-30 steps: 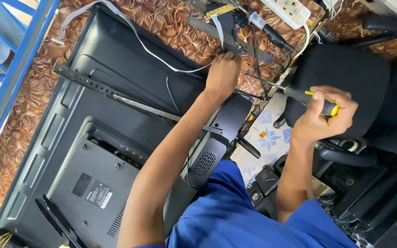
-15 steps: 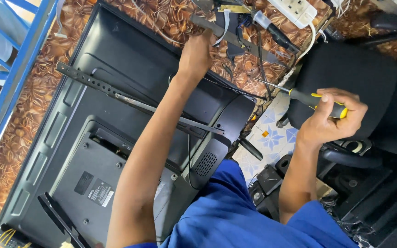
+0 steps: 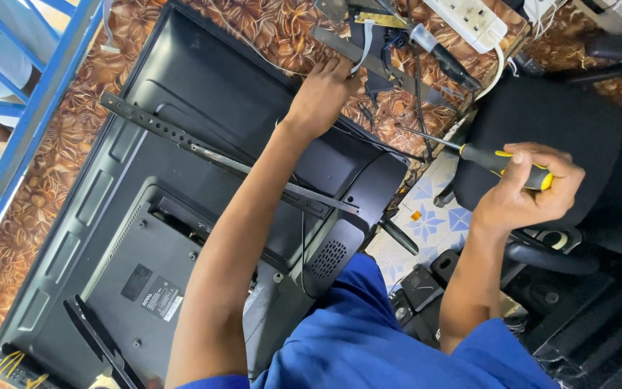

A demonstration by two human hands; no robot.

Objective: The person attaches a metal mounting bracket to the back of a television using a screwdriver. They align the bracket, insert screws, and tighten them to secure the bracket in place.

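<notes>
1. Screwdriver (image 3: 502,162): black/yellow handle, thin metal shaft pointing left, held over the gap betw. desk (image 3: 30,216) and black chair (image 3: 556,130).
2. Right hand (image 3: 527,191) closed tight round the handle.
3. Left hand (image 3: 322,90) lies palm-down, fingers bent, at the far edge of the black TV back (image 3: 109,238); can't tell if it grips anything.
4. TV lies face-down w/ a metal bracket bar (image 3: 203,151) across it.
</notes>
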